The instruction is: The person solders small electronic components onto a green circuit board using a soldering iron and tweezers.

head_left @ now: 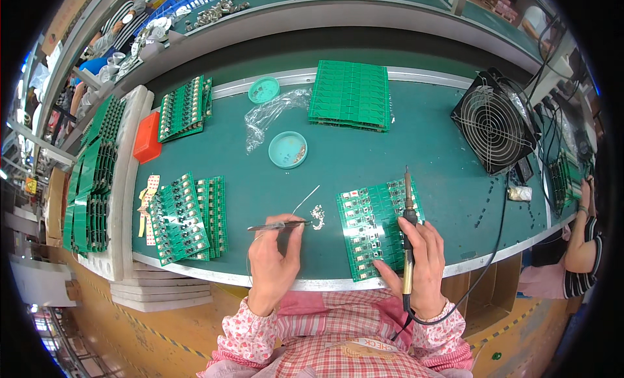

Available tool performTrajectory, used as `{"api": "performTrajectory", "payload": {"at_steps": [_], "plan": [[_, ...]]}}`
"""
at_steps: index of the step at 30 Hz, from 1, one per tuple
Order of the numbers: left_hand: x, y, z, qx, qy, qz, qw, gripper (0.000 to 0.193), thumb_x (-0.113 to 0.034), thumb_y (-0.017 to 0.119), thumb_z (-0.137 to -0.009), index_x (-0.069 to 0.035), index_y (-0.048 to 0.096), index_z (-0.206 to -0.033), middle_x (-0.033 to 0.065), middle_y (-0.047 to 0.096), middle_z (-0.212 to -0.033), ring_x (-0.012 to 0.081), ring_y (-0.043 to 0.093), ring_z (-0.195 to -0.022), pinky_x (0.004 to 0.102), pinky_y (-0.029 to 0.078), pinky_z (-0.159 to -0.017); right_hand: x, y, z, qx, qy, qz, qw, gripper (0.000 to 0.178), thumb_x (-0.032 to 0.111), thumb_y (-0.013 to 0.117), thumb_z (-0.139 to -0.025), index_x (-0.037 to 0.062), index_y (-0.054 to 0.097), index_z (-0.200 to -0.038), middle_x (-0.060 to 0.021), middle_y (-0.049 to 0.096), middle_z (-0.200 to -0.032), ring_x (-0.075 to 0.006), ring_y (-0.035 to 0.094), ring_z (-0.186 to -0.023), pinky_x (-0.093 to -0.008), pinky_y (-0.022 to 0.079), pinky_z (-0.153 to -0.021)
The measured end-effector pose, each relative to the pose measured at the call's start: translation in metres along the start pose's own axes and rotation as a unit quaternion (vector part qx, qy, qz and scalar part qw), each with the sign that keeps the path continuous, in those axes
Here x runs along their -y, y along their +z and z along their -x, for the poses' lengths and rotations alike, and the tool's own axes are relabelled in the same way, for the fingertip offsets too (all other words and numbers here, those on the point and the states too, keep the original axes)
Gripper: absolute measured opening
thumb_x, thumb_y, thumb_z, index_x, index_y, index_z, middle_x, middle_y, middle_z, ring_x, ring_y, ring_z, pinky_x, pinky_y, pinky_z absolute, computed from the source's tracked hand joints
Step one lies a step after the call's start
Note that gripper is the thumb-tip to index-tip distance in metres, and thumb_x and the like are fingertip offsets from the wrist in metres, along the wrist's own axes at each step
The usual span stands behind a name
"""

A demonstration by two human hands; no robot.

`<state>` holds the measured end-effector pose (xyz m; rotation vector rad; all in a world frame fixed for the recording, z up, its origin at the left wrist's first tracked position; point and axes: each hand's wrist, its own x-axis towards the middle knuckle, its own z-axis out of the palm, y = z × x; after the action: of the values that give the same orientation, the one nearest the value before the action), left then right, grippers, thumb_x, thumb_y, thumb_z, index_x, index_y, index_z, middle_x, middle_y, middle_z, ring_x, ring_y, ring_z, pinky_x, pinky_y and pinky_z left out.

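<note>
My left hand [276, 258] is closed on a pair of dark tweezers [276, 226], whose tips point right toward a small heap of tiny pale components [317, 217]. A thin silvery wire [307, 199] slants across the mat just beyond that hand. In my right hand [424, 264] is a soldering iron [408, 238], held upright in the picture with its tip at the far end. Under the iron lies a green circuit board panel [367, 232] carrying rows of small parts; my right thumb rests by its near edge, and the hand covers part of its right side.
Stacked populated panels [179, 219] lie left, more [185, 108] behind by a red box [148, 137]. Further back are a bare-board stack [349, 92], turquoise dishes [288, 150] and clear plastic [273, 118]. A black fan [495, 121] stands right, near the iron's cable [497, 241]. Another person [582, 248] sits right.
</note>
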<state>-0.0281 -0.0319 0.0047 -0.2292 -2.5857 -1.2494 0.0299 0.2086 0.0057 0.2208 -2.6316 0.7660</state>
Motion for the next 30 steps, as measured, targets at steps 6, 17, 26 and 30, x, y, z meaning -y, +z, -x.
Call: {"api": "performTrajectory", "payload": {"at_steps": [6, 17, 26, 30], "plan": [[-0.0005, 0.0008, -0.0017, 0.006, 0.002, -0.017, 1.000, 0.009, -0.003, 0.068, -0.093, 0.001, 0.066, -0.101, 0.0104, 0.069, -0.097, 0.0228, 0.069, -0.085, 0.0307, 0.051, -0.078, -0.0006, 0.0008, -0.0002, 0.001, -0.001, 0.001, 1.000, 0.077, 0.029, 0.086, -0.072, 0.0056, 0.054, -0.138, -0.0158, 0.058, -0.112, -0.0320, 0.058, -0.108, -0.0519, 0.041, -0.105], [0.0008, -0.0009, 0.0002, 0.004, 0.008, -0.018, 1.000, 0.008, -0.002, 0.067, -0.093, 0.001, 0.066, -0.100, 0.0111, 0.069, -0.097, 0.0232, 0.069, -0.084, 0.0309, 0.051, -0.077, 0.0017, -0.0009, 0.0006, 0.006, 0.006, -0.005, 1.000, 0.075, 0.029, 0.086, -0.073, 0.0059, 0.055, -0.138, -0.0165, 0.059, -0.113, -0.0320, 0.058, -0.108, -0.0515, 0.040, -0.106], [0.0024, 0.0011, -0.0006, 0.005, 0.023, -0.021, 0.999, 0.008, -0.002, 0.068, -0.093, 0.001, 0.066, -0.100, 0.0113, 0.069, -0.098, 0.0240, 0.068, -0.085, 0.0316, 0.051, -0.078, 0.0009, -0.0007, 0.0007, 0.002, 0.004, -0.003, 1.000, 0.075, 0.029, 0.086, -0.074, 0.0060, 0.054, -0.138, -0.0172, 0.060, -0.113, -0.0327, 0.059, -0.108, -0.0515, 0.041, -0.106], [0.0020, 0.0006, -0.0004, 0.002, 0.034, -0.027, 0.999, 0.008, -0.002, 0.068, -0.093, 0.000, 0.066, -0.101, 0.0114, 0.069, -0.099, 0.0250, 0.068, -0.085, 0.0322, 0.051, -0.078, 0.0011, -0.0007, -0.0004, 0.004, 0.003, -0.003, 1.000, 0.075, 0.029, 0.086, -0.074, 0.0057, 0.054, -0.138, -0.0174, 0.060, -0.113, -0.0327, 0.059, -0.108, -0.0515, 0.041, -0.106]]}}
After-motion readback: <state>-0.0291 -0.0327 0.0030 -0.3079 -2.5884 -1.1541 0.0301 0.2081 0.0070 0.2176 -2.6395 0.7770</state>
